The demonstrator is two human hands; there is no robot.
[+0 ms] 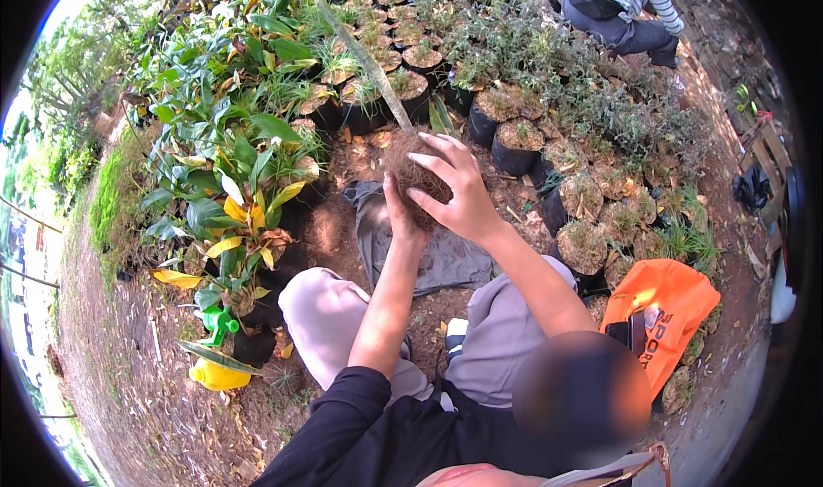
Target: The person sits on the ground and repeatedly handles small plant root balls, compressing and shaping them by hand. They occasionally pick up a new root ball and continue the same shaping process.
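Observation:
A rounded ball of brown plant fibre [404, 156], coir by its look, is held between my two hands over the ground ahead of my knees. From its far side a long, stiff, mottled green leaf [373, 69], like a snake plant's, rises toward the top of the view. My left hand [405, 220] cups the ball's near left side, palm partly hidden. Against the right side, my right hand [460, 188] presses with its fingers spread and curved. Beneath them lies a crumpled dark grey sheet [450, 268] with some soil on it.
Potted broad-leaved plants [225, 140] crowd the left, and black bags of small plants [517, 143] line the right. A green spray head [217, 325] and yellow bottle [220, 376] are at lower left. An orange bag [669, 313] holds a phone at right. Another person [617, 11] bends beyond.

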